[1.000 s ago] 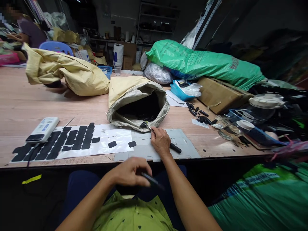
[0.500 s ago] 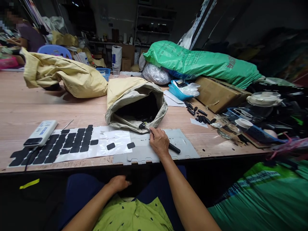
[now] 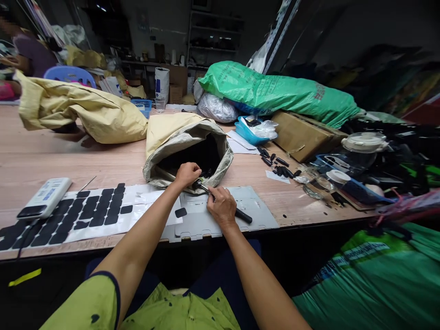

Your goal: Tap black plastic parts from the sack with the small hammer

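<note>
My right hand (image 3: pixel 222 206) is closed around a rod with a metal shaft and a black handle (image 3: pixel 243 215). The handle sticks out below the hand, and the shaft points up and left to the lip of an open sack (image 3: pixel 188 130). At that lip my left hand (image 3: pixel 187 175) has its fingers bent together beside the far end of the shaft; what they pinch is hidden. The sack lies with its dark mouth facing me, and some black pieces show inside. Under my right hand is a grey sheet (image 3: pixel 259 213) at the table's edge.
Rows of black rounded stickers (image 3: pixel 92 208) lie on a white sheet at left, near a white device (image 3: pixel 46 197) with a cable. A second yellowish sack (image 3: pixel 82 107) lies behind. Rightward are black parts (image 3: pixel 282 171), a cardboard box (image 3: pixel 302 135) and a green sack (image 3: pixel 275 87).
My left hand has risen from my lap to the sack's mouth, beside the rod's end. My right hand keeps its grip on the rod. The view has shifted slightly right.
</note>
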The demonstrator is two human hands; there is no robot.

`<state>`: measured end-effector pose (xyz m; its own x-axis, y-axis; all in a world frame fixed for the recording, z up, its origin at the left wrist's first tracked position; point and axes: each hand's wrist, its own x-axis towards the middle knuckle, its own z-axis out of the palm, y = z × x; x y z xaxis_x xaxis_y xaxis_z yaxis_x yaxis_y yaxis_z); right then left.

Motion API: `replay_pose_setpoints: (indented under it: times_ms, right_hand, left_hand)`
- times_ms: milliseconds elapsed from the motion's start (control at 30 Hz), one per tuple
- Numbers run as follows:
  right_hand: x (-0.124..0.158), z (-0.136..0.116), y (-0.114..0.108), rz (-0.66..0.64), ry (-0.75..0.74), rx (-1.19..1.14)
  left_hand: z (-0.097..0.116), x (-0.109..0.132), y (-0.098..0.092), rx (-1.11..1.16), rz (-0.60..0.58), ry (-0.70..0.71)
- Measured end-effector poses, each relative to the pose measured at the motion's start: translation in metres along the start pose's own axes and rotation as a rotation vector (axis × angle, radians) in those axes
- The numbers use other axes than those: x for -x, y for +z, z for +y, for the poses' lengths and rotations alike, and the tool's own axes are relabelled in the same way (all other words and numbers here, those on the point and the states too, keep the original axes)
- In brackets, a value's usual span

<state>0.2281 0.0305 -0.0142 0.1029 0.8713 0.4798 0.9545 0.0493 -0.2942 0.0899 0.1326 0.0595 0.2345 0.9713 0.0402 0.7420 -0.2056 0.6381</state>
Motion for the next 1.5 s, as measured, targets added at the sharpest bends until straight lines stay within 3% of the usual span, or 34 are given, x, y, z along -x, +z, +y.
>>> replay_pose_setpoints:
  times_ms: [167, 333, 467, 567, 667, 800, 1000, 1167, 1400, 1500]
  right_hand:
    - [-0.001, 0.001, 0.001, -0.006, -0.004, 0.005]
    - [-0.001, 0.002, 0.000, -0.023, -0.003, 0.018]
    - [-0.001, 0.001, -0.001, -0.024, -0.006, 0.014]
    - [-0.001, 0.000, 0.000, -0.019, 0.001, 0.003]
    - [0.000, 0.000, 0.000, -0.018, 0.000, 0.007]
    - [0.001, 0.000, -0.001, -0.013, -0.007, 0.016]
    - [0.002, 0.001, 0.001, -0.002, -0.016, 0.022]
    - [-0.001, 0.004, 0.001, -0.029, -0.002, -0.012]
    - [0.008, -0.007, -0.030, 0.046, 0.018, -0.274]
    - [0.022, -0.018, -0.044, -0.024, -0.024, -0.441]
  left_hand:
    - [0.003, -0.018, 0.027, -0.297, -0.069, -0.120]
    - [0.005, -0.013, 0.016, -0.295, -0.051, -0.144]
    - [-0.012, 0.021, -0.019, -0.172, 0.045, -0.019]
    - [-0.034, 0.062, -0.038, -0.030, -0.028, 0.153]
    - [-0.053, 0.098, -0.036, 0.011, -0.161, 0.174]
    - [-0.065, 0.119, -0.014, -0.037, -0.099, 0.113]
    - [-0.066, 0.121, 0.005, -0.048, 0.025, 0.215]
    - [-0.068, 0.120, 0.005, 0.053, 0.011, 0.146]
    - [-0.064, 0.118, 0.002, 0.078, -0.031, 0.067]
    - [-0.063, 0.117, 0.003, 0.079, -0.033, 0.049]
